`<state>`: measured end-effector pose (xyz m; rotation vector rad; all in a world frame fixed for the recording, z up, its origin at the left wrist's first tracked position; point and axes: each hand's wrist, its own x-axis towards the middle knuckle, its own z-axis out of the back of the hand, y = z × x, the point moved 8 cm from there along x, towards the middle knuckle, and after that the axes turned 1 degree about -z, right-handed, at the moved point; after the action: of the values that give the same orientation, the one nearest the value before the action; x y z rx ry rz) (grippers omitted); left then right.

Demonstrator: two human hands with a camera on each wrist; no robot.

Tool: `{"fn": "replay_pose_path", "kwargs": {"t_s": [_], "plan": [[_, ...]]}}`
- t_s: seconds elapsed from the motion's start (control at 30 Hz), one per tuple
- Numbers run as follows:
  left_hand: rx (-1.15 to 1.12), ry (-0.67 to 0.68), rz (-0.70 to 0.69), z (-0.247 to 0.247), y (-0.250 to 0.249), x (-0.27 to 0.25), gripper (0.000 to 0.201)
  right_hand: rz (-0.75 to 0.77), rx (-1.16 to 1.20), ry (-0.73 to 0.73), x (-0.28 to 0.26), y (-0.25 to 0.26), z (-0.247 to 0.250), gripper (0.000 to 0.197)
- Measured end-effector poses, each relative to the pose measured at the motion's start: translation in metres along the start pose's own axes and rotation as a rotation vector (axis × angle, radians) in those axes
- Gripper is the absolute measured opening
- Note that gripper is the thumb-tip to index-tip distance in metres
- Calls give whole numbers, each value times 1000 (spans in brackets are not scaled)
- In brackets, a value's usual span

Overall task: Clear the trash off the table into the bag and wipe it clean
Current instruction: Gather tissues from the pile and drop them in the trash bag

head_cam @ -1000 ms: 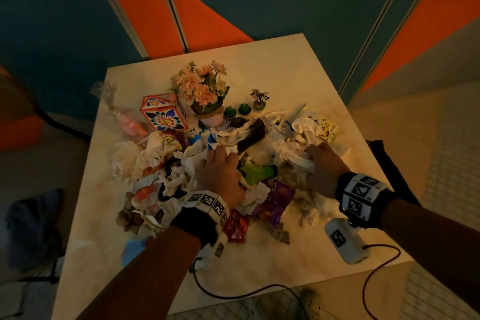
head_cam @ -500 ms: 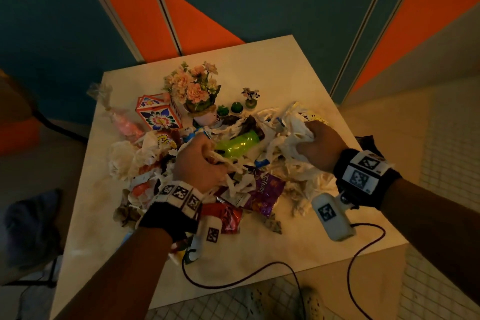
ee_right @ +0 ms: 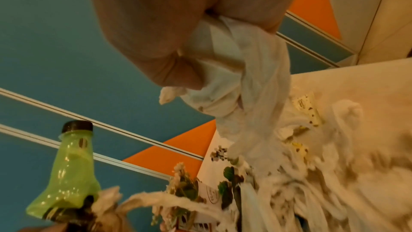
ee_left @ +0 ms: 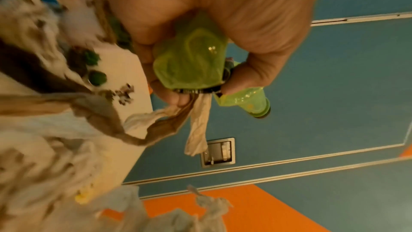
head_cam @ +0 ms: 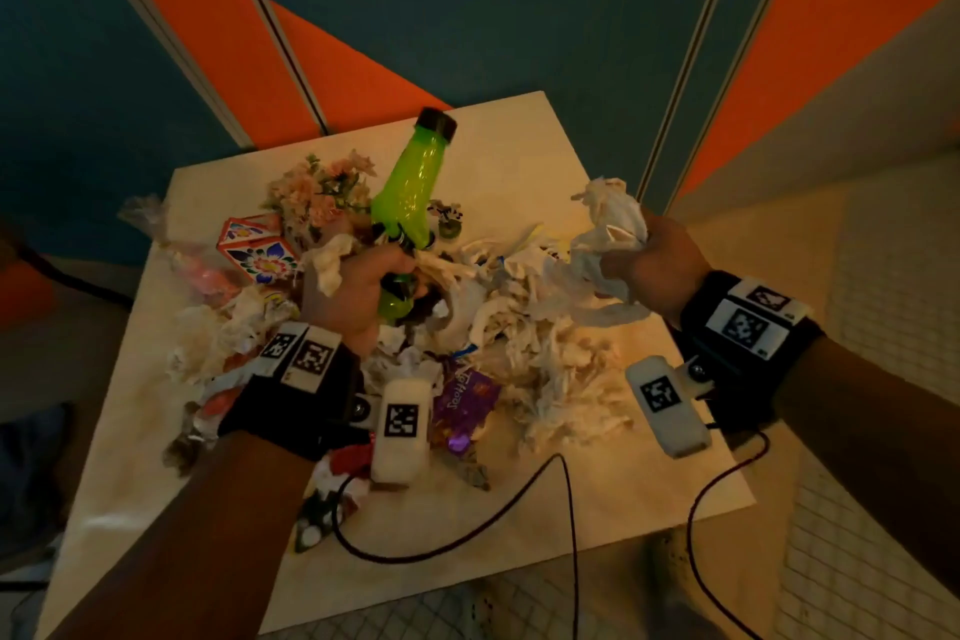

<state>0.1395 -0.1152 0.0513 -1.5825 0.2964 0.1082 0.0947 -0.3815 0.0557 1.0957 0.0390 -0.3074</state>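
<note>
Above table (head_cam: 519,161), left hand (head_cam: 358,291) grips green bottle (head_cam: 410,192); right hand (head_cam: 660,265) clutches crumpled tissue (head_cam: 613,218).

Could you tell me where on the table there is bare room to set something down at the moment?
The table is bare along its far edge behind the flower pot, along the near edge where the cables lie, and in the near left corner. The middle is crowded with crumpled tissues and wrappers.
</note>
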Motion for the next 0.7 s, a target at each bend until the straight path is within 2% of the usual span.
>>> {"fn": "replay_pose_path", "kwargs": {"t_s": [0.07,0.1,0.17,0.2,0.23,0.3,0.4,0.53,0.6,0.7], "plan": [[-65,-6,-54,-37,-18,-1,19,20,34,15,8,-3,19,37],[-126,-24,-84,-51,-24,1,18,18,54,25,13,-6,30,38],[-207,-60,-134,-78,-33,7,13,6,92,33,25,-16,55,29],[-234,-80,-163,-92,-38,11,14,-10,113,30,32,-23,68,19],[-249,-79,-176,-109,-41,17,30,-30,125,28,38,-34,82,17],[-240,-66,-196,-148,-48,24,43,-71,136,41,50,-59,110,28],[-212,-109,-233,-206,-46,30,23,-132,148,62,60,-95,149,24],[-163,-135,-156,-266,-13,43,20,-246,166,68,68,-153,187,6],[-65,-157,-124,-286,12,55,22,-309,162,75,71,-188,197,12],[141,-168,-36,-314,54,71,27,-389,132,56,67,-233,206,6]]}}
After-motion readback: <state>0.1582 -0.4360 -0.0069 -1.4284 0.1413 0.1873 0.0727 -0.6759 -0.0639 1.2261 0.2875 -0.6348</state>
